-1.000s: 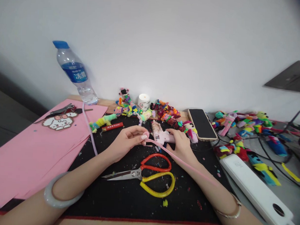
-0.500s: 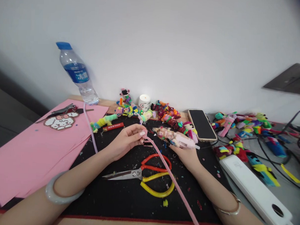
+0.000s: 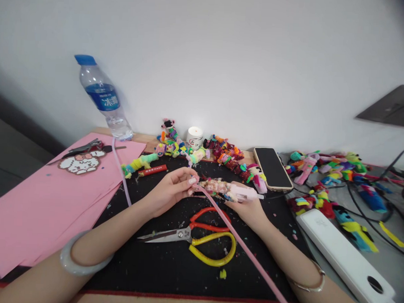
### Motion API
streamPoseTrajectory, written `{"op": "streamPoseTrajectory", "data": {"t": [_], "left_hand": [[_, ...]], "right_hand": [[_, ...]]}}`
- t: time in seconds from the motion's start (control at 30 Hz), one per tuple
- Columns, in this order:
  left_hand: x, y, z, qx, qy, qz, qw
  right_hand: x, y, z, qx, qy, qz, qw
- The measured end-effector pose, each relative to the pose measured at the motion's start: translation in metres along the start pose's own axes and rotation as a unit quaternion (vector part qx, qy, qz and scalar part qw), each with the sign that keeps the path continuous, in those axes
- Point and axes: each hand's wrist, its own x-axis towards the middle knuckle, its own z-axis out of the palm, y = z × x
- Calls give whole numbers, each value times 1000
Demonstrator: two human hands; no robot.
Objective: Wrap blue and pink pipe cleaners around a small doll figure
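My left hand (image 3: pixel 175 188) pinches the end of a long pink pipe cleaner (image 3: pixel 240 247) between thumb and fingers. The rest of it runs down to the lower right, over the scissors. My right hand (image 3: pixel 248 211) is wrapped round a pale pink glue gun (image 3: pixel 243 192), its front crusted with coloured fuzzy bits and a translucent stick poking out of its back. The gun's front end is close to my left fingertips; whether it touches the pipe cleaner I cannot tell. Scissors (image 3: pixel 185 234) with red and yellow handles lie below my hands on a black mat (image 3: pixel 143 269).
Fuzzy pipe-cleaner figures (image 3: pixel 233 155) line the back around a white cup (image 3: pixel 194 138). A phone (image 3: pixel 273 168), more figures (image 3: pixel 331 166), cables and a white power strip (image 3: pixel 346 258) lie right. Pink sheets (image 3: pixel 48 207) and a water bottle (image 3: pixel 104 98) are left.
My right hand has moved the glue gun left and slightly down, bringing its front end to my left fingertips. The pipe cleaner's lower end has swung a little to the right.
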Motion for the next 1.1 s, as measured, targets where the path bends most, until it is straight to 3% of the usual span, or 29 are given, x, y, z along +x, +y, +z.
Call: {"op": "streamPoseTrajectory", "data": {"t": [0.7, 1.1], "left_hand": [[0, 0, 0, -1, -9, 1, 1000], [0, 1, 1, -5, -9, 1, 1000]], "right_hand": [[0, 0, -1, -10, -21, -6, 1000], [-1, -2, -1, -20, -3, 0, 1000]]}}
